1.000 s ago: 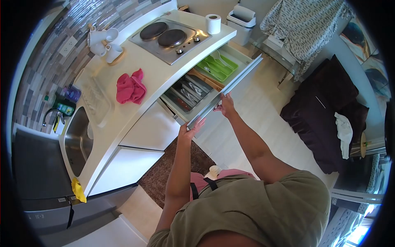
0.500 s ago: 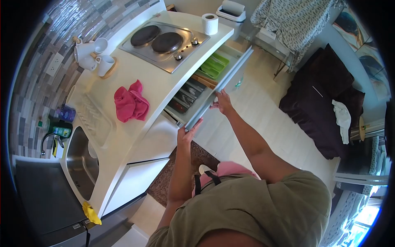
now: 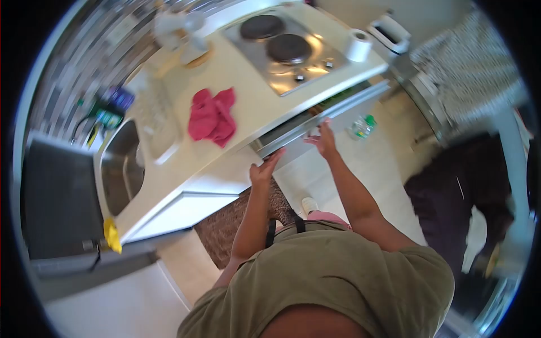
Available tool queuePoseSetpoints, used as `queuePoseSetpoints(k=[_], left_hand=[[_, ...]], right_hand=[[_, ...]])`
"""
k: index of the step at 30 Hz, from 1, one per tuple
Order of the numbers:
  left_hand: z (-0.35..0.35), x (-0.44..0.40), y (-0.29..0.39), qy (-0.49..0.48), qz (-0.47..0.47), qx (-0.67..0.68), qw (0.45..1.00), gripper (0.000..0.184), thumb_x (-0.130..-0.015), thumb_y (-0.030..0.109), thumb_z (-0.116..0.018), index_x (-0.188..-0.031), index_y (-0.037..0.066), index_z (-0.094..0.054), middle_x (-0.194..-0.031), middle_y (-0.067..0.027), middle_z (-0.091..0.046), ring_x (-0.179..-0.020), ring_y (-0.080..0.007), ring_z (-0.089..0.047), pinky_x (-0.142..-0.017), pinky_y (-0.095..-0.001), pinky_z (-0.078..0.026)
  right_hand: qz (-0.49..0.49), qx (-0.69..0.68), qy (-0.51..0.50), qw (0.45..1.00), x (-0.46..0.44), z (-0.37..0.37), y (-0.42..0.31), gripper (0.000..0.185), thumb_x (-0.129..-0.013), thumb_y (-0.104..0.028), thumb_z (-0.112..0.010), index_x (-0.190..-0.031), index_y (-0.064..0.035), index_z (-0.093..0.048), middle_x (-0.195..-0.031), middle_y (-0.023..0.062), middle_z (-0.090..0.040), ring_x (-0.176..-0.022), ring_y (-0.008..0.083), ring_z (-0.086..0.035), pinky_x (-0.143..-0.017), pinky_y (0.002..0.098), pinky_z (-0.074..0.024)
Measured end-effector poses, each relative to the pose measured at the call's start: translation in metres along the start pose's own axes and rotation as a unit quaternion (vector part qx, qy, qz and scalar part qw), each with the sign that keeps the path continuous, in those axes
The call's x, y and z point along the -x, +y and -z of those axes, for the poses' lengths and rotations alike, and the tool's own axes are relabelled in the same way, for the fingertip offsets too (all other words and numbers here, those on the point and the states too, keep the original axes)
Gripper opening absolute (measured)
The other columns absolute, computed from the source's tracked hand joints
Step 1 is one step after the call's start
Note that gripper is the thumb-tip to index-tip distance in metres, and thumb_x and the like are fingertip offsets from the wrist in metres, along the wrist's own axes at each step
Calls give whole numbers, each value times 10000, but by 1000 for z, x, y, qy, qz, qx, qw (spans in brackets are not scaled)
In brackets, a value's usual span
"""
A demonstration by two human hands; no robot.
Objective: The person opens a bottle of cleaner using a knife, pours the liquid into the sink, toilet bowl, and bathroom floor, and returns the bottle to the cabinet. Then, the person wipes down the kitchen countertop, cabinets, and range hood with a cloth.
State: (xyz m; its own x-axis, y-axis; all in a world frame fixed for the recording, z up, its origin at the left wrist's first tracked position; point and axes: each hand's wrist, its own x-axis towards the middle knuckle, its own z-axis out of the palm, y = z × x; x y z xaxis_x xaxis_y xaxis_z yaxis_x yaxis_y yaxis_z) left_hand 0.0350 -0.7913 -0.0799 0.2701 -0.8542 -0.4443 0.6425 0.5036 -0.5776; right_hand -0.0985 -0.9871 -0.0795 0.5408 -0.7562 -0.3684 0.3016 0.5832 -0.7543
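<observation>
The cutlery drawer (image 3: 307, 130) stands partly out from under the white counter, with only a narrow gap above its front. My left hand (image 3: 267, 165) rests against the lower left of that front, fingers stretched out. Farther right, my right hand (image 3: 323, 138) is at the drawer front with its fingers apart, holding nothing. A little green shows inside the gap; the rest of the contents is hidden. Above the drawer, a pink cloth (image 3: 212, 117) lies crumpled on the counter (image 3: 248, 90).
A two-plate hob (image 3: 287, 53) and a paper roll (image 3: 359, 45) are on the counter. To the left are a sink (image 3: 121, 169), bottles and a yellow cloth (image 3: 112, 235). A plastic bottle (image 3: 363, 127) is on the floor, right of the drawer. A brown rug (image 3: 225, 231) lies below.
The drawer has slid inward from wide open to a narrow gap, hiding the green tray and cutlery. Both hands have moved with it toward the counter. The view has shifted.
</observation>
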Motion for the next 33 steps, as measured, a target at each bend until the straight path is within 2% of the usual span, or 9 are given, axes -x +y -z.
queuePoseSetpoints(k=[6, 9, 11, 13, 15, 21, 26, 30, 33], left_hand=[[-4, -7, -22, 14, -107, -166, 980, 693, -965, 541, -223, -1341, -39, -258, -1353, -323, -360, -1276, -474, -351, -1049, -641, -269], [-56, 30, -62, 81, -15, -600, 796, 546, -980, 417, -375, -1362, 33, -308, -1293, -274, -473, -1106, -435, -539, -903, -508, -477], [-105, 48, -84, -28, -271, -877, 395, 417, -957, 332, -483, -1234, 21, -466, -1170, -225, -574, -948, -413, -615, -735, -369, -531], [-154, 38, -62, -52, -458, -869, 181, 438, -902, 418, -547, -1176, 78, -575, -1262, -229, -504, -1074, -470, -525, -819, -474, -471], [-163, 19, -52, 141, -630, -746, -165, 490, -823, 501, -607, -1186, 170, -616, -1400, -200, -377, -1210, -515, -363, -924, -614, -335], [-179, -48, -10, 112, -500, -843, -162, 487, -788, 541, -594, -1206, 293, -613, -1489, -102, -287, -1267, -485, -283, -968, -667, -222], [-162, -86, -34, -89, -521, -835, -151, 330, -749, 427, -659, -972, 187, -695, -1228, 12, -567, -1151, -351, -457, -943, -518, -362], [-116, -25, -52, -97, -486, -860, -118, 266, -759, 352, -658, -952, 173, -694, -1234, 41, -559, -1114, -330, -451, -928, -554, -331], [-99, 36, -38, -93, -553, -816, -138, 172, -761, 247, -678, -913, 169, -699, -1187, -16, -579, -1097, -311, -451, -915, -504, -350]], right_hand=[[-9, 8, -28, 1000, -15, -10, -5, 705, -947, -556, -342, -1385, -12, -245, -1374, 173, -298, -827, 312, -567, -726, 502, -557], [12, 17, -108, 994, -24, -13, -8, 750, -928, -633, -253, -1464, -136, -84, -1475, 160, -161, -985, 410, -539, -809, 552, -507], [-12, -15, -115, 993, -25, -14, -10, 717, -931, -620, -282, -1441, -138, -136, -1447, 137, -193, -964, 404, -520, -826, 556, -490], [-31, -48, -110, 992, -33, -23, -6, 684, -934, -607, -311, -1417, -140, -187, -1420, 113, -226, -943, 397, -502, -844, 561, -474], [-37, -35, -103, 993, -44, -19, -3, 740, -909, -655, -306, -1422, -143, -157, -1439, 96, -201, -975, 403, -472, -849, 560, -470], [-59, 6, -95, 994, -48, -17, -3, 967, -820, -773, -307, -1479, -154, 37, -1484, 151, -119, -1076, 401, -442, -869, 547, -463], [-53, 80, -130, 987, -52, -6, -6, 926, -849, -727, -340, -1482, -161, 29, -1524, 170, -43, -1175, 377, -474, -833, 503, -514], [11, 159, 20, 987, -46, 10, -9, 683, -931, -594, -355, -1368, -71, -392, -1211, 132, -518, -922, 246, -578, -770, 384, -524], [139, 175, 57, 973, 6, -41, -14, 546, -967, -500, -367, -1161, -37, -582, -897, 44, -564, -714, 136, -511, -635, 297, -472]])
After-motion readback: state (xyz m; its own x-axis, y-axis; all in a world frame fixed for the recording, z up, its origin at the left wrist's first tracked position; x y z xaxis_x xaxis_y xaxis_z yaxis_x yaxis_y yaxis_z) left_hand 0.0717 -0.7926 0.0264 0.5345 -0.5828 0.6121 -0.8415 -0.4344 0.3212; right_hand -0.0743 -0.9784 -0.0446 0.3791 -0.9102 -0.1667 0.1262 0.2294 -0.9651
